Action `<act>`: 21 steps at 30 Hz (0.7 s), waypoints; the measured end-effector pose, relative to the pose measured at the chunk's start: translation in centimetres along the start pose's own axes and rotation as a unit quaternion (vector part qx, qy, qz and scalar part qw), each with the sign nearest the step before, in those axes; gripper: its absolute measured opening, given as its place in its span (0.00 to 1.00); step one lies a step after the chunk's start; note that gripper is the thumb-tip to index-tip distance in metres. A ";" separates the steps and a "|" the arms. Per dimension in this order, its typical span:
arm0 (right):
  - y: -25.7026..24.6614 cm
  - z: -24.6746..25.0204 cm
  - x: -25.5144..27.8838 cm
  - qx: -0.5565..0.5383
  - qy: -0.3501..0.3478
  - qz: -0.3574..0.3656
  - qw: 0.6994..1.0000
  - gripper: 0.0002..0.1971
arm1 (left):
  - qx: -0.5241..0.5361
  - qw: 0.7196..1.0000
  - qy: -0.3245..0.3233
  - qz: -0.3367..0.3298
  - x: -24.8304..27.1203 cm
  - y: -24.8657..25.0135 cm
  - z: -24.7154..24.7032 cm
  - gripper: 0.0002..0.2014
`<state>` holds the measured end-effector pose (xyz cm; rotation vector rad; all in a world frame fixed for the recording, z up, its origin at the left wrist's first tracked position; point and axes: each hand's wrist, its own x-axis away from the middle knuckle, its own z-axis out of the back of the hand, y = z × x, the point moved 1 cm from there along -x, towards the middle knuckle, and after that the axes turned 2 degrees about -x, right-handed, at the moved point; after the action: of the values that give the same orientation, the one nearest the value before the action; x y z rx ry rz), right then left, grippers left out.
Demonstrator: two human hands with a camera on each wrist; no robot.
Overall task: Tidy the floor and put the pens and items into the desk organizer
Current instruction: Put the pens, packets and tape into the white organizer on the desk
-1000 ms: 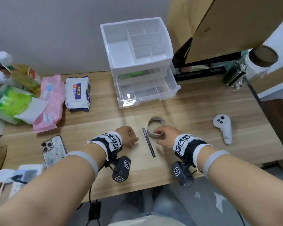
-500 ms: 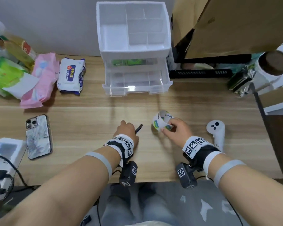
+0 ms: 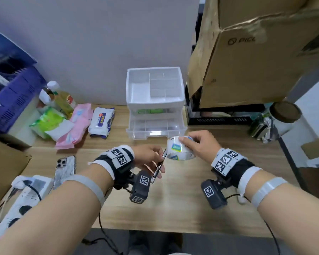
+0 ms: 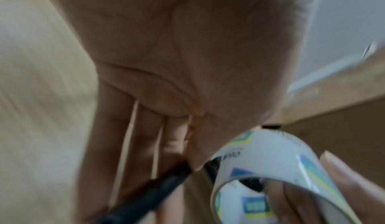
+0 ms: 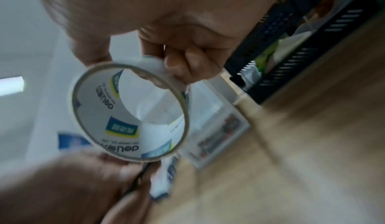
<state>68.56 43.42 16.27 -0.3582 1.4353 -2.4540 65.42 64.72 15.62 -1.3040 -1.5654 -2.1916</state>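
My left hand [image 3: 151,161] holds a thin black pen [image 3: 158,167] above the wooden desk [image 3: 173,208], thumb pinching it against the fingers; the left wrist view shows the pen [image 4: 145,194] crossing the fingers. My right hand [image 3: 197,146] grips a white tape roll [image 3: 179,150] with blue and yellow labels, lifted just in front of the organizer. The roll [image 5: 129,112] fills the right wrist view, thumb and fingers on its rim. The white desk organizer [image 3: 155,102] stands against the wall, its top compartments bare and its clear bottom drawer [image 3: 156,129] pulled out.
A phone [image 3: 65,168] and a white power strip [image 3: 20,196] lie at the left. Wipes packs [image 3: 101,120], bottles [image 3: 63,96] and a blue crate [image 3: 13,100] crowd the back left. Cardboard boxes [image 3: 256,52] overhang the right, with a jar [image 3: 284,116] beneath.
Both hands have lifted off the desk: the left picked up the pen, the right raised the tape roll toward the organizer's drawer. The head view tilted upward.
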 end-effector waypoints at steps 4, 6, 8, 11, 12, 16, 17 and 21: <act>-4.4 3.0 -2.8 -0.111 0.120 0.026 0.986 0.25 | 0.047 0.997 -0.007 -0.066 4.0 3.1 1.8 0.02; -5.5 3.7 -4.2 -0.011 0.127 0.036 0.991 0.23 | 0.066 0.988 0.077 -0.116 4.5 4.2 2.7 0.03; -6.1 3.3 -5.3 0.137 0.086 0.019 0.987 0.19 | 0.056 0.970 0.195 -0.131 4.2 4.9 3.9 0.03; -6.3 1.7 -6.3 0.242 0.021 -0.004 0.970 0.15 | 0.044 0.951 0.290 -0.095 3.3 5.3 5.5 0.13; -6.2 1.0 -6.5 0.266 0.010 -0.009 0.964 0.14 | 0.043 0.953 0.288 -0.081 2.9 5.2 5.8 0.17; -5.8 -1.5 -8.0 0.352 -0.036 -0.040 0.934 0.08 | 0.034 0.965 0.256 -0.047 1.8 5.1 6.6 0.25; -5.6 -1.9 -8.5 0.365 -0.044 -0.055 0.928 0.08 | 0.035 0.966 0.250 -0.049 1.6 5.1 6.7 0.26; -4.5 -2.9 -9.8 0.375 -0.055 -0.114 0.918 0.14 | 0.024 0.965 0.257 -0.053 -0.4 5.3 8.0 0.22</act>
<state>76.22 51.37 18.15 -0.4873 0.3412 -2.8734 73.06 68.82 19.66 -0.5717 -1.4845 -2.2845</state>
